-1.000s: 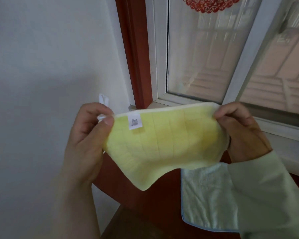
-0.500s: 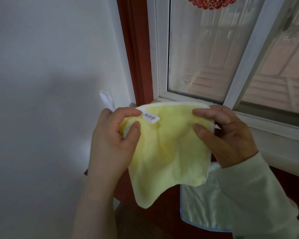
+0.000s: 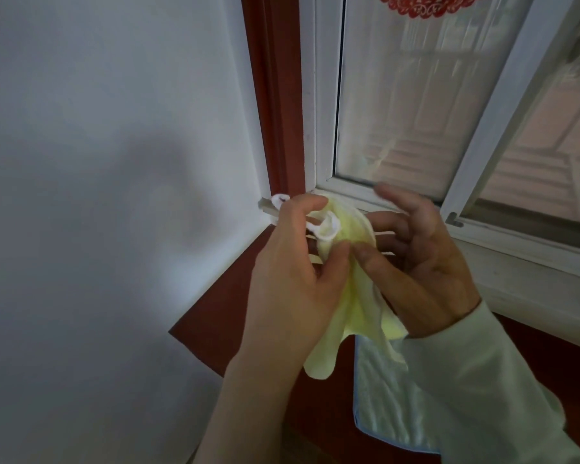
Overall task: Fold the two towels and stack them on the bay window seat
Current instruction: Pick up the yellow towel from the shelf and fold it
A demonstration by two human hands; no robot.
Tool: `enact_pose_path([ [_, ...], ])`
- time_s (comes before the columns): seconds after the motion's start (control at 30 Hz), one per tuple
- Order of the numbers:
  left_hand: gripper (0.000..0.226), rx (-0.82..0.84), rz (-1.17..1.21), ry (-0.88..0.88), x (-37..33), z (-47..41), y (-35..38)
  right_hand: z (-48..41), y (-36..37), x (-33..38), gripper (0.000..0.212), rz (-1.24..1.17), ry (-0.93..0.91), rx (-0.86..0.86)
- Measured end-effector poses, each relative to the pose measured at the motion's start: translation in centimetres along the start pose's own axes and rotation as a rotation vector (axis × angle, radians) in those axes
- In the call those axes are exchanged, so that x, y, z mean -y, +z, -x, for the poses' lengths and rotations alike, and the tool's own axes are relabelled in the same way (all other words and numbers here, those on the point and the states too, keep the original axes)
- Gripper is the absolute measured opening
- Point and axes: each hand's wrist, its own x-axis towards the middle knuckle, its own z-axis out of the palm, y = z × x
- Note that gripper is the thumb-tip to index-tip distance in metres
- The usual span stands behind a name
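I hold a small yellow towel (image 3: 359, 306) in the air above the red wooden window seat (image 3: 221, 316). It is doubled over and hangs narrow between my hands, with its white loop and label near the top. My left hand (image 3: 292, 279) pinches the gathered top corners. My right hand (image 3: 426, 262) touches the towel with its thumb beside the left thumb, fingers spread behind the cloth. A pale towel with a blue edge (image 3: 389, 413) lies flat on the seat below, partly hidden by my right sleeve.
A white wall (image 3: 114, 162) stands at the left. The white-framed window (image 3: 325, 128) rises behind the seat, with a red paper cutting (image 3: 429, 5) on the glass. A dark floor strip shows below the seat edge.
My hands have come together, bringing the yellow towel's two top corners to meet. The towel went from spread wide to hanging folded and narrow.
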Motion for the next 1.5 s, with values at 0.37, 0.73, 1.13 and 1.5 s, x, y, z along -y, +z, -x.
enact_pose_path([
  [0.37, 0.030, -0.078, 0.174, -0.050, -0.2, -0.2, 0.6, 0.0, -0.1, 0.3, 0.029, -0.060, -0.005, 0.079],
  [0.73, 0.049, 0.231, 0.398, 0.180, -0.4, -0.8, -2.2, -0.9, -1.6, 0.3, 0.040, -0.109, -0.070, -0.024],
  [1.13, 0.047, 0.242, 0.665, -0.192, 1.7, -1.4, -1.0, -1.8, -3.8, 0.0, 0.030, -0.334, -0.045, 0.098],
  [1.5, 0.025, 0.342, 0.345, -0.013, -0.4, -1.8, -0.3, -0.4, -5.4, 3.6, 0.095, 0.479, -0.131, 0.201],
])
